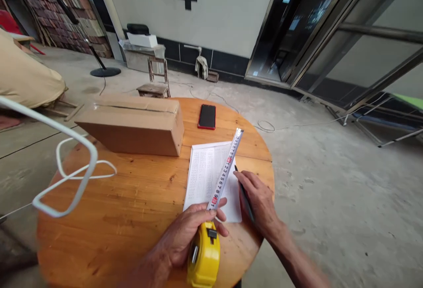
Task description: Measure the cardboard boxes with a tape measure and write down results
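My left hand [188,230] is closed on a yellow tape measure [205,259], its thumb against the base of the drawn-out blade. The white blade [224,171] slants up and away over a sheet of paper [205,169] printed with columns of small text. In my right hand [259,197] is a dark pen [246,202], its tip near the right edge of the paper. Behind the paper lies a phone [207,117] with a red edge and a dark screen. A closed cardboard box [142,136] sits to the left of it.
Everything rests on a round wooden table [132,204]. A white looped tube or cable [94,155] juts in at the left. Beyond the table stand a small wooden chair [158,78], a round-based stand [105,72] and a glass door [330,58]. A thin cord [297,125] crosses the concrete floor.
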### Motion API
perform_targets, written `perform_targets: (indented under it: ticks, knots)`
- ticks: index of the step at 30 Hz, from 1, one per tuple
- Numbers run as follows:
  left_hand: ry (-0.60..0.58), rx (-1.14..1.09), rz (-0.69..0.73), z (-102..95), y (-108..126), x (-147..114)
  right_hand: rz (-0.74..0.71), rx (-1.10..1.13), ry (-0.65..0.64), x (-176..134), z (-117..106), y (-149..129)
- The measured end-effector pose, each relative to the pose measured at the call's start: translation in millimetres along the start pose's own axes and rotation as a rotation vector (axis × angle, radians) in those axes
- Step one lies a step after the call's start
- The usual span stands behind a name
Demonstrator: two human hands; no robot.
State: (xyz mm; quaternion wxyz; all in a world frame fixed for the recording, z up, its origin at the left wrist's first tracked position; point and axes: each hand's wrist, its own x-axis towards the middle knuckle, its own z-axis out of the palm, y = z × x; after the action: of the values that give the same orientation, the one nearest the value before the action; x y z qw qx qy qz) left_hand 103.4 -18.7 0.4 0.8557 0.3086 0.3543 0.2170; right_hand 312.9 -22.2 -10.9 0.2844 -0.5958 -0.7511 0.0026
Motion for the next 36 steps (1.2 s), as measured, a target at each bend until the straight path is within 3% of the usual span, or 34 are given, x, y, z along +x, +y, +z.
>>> perform_targets:
  ticks: [3,5,10,12,23,30,36]
  knots:
    - [0.040,-0.047,-0.001,1.5,0,-2,-0.117,-0.186,-0.162,23,0,4]
    - [0.053,-0.076,0.004,1.5,-1,-3,-0.130,-0.214,-0.187,27,4,8]
    - [0.065,-0.108,0.017,0.6,-4,-4,0.041,-0.208,0.094,14,17,22]
    - [0.085,-0.110,-0.003,1.3,-4,-4,0.071,-0.232,0.137,11,20,24]
    - [-0.022,-0.183,0.052,1.4,-1,-10,0.136,-0.205,0.123,12,20,24]
    - [0.012,-0.196,0.083,3.9,4,-34,0.144,-0.185,0.140,12,19,25]
    - [0.108,-0.159,0.165,-12.3,-3,-66,0.161,-0.171,0.138,11,25,31]
